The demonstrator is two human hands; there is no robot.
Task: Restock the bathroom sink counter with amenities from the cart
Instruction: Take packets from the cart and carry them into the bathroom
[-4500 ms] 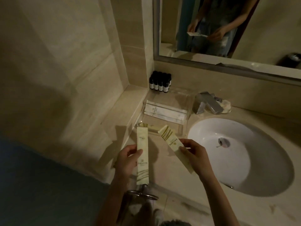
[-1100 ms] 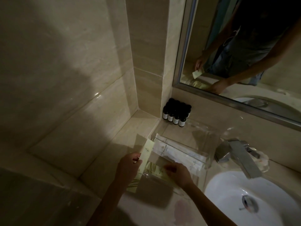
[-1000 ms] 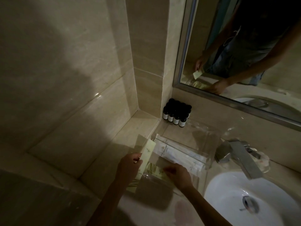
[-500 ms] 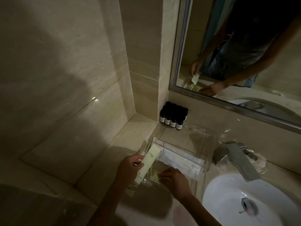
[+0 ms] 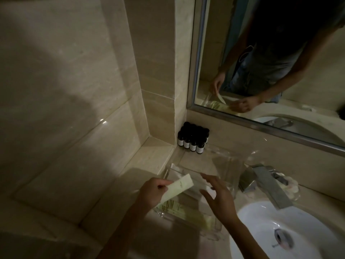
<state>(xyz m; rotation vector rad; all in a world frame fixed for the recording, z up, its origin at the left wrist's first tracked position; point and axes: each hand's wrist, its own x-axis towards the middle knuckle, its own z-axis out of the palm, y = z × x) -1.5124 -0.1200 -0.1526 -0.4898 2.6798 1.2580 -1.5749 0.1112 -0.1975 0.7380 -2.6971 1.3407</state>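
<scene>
- Pale green sachet point(image 5: 180, 189): long flat packet, pinched at its lower part by the left hand point(image 5: 152, 192); upper end tilted up and to the right over the near-left corner of the tray
- Second green sachet point(image 5: 188, 214): same make, striped print at its left end, lying flat inside the tray along the front wall, under the held one
- Clear tray point(image 5: 233, 165): transparent, rectangular, set on the counter just left of the basin; a white wrapper corner point(image 5: 175, 166) shows at its far-left side, the rest of it hidden by the hands
- Left hand: thumb and fingers curled round the held sachet, at the tray's left edge
- Right hand point(image 5: 219, 200): fingers straight and spread wide, holding nothing, palm down over the middle of the tray; contact with the tray cannot be told
- Dark bottles point(image 5: 193, 140): small cluster, black caps, pale labels, upright in the wall corner behind the tray
- Faucet point(image 5: 265, 184): square metal spout, right of the tray, reaching over the white basin point(image 5: 261, 230)
- Counter point(image 5: 104, 212): beige stone, dim light
- Mirror point(image 5: 261, 53): metal-framed, above the counter, reflecting both hands and the sachet
</scene>
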